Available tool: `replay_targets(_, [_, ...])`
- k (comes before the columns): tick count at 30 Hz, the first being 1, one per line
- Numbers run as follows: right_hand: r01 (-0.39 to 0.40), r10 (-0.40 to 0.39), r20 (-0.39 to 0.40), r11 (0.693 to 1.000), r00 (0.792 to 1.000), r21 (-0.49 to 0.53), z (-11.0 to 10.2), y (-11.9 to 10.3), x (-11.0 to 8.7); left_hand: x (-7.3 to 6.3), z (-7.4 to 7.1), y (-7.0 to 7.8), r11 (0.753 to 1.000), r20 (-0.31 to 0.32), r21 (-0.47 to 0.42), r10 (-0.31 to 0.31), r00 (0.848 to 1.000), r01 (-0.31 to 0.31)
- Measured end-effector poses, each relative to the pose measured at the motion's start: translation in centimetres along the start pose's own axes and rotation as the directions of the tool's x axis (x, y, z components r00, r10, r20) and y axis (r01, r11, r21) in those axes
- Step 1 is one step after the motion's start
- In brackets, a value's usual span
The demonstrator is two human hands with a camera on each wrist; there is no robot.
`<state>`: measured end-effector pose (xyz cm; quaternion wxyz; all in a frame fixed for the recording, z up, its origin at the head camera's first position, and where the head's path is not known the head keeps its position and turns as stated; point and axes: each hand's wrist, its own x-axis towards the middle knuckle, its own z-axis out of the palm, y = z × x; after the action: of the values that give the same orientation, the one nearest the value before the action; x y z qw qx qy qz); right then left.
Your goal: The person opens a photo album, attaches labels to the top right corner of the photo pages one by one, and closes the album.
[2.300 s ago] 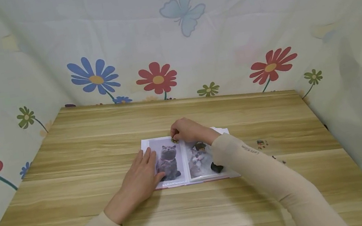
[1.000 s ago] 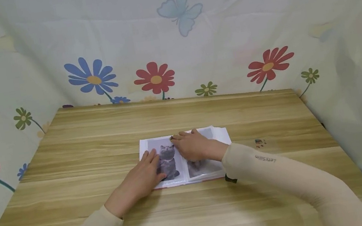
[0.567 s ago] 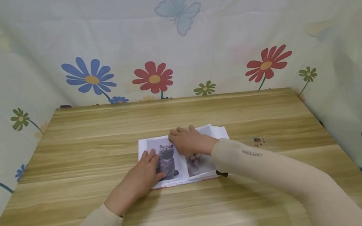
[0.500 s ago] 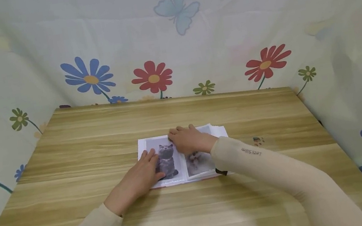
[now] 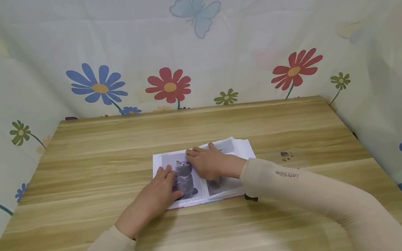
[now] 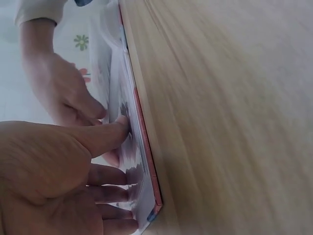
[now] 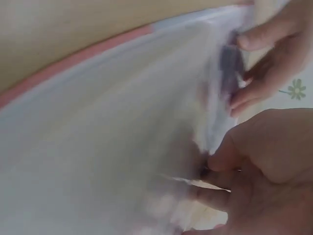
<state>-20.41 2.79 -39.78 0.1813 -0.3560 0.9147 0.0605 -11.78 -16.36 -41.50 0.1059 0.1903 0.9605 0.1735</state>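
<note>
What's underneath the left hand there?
Under the left hand is the open book's left page. A grey cat picture partly shows. The hand covers the page's lower-left part and some of the picture's left side; those can't be seen.

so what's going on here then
A person is handling an open photo album on a wooden table. The left hand rests on the left page, over part of its gray cat picture; the right hand lies across the middle; whether it pinches anything is unclear. Small pieces, too tiny to identify, lie off to the right.
</note>
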Motion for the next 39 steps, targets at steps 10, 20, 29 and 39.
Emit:
replay_targets(10, [-0.021,0.020,0.019,1.000,1.000,0.020,-0.7,0.3,0.8,0.1,0.1,0.0,1.000,0.012,0.015,-0.001,1.000,0.000])
replay_targets(20, [-0.031,0.032,-0.001,0.997,1.000,0.077,-0.6,1.3,1.3,-0.1,0.2,0.0,0.997,-0.022,0.042,0.066,0.998,-0.066])
replay_targets(29, [0.001,-0.001,-0.026,1.000,1.000,0.012,0.2,1.3,-1.1,0.1,0.3,0.0,0.998,-0.015,0.028,0.055,0.998,-0.055])
replay_targets(39, [0.000,-0.003,-0.026,0.993,1.000,-0.115,0.6,1.4,-0.4,0.1,0.1,0.1,0.999,-0.004,0.026,0.035,0.999,-0.034])
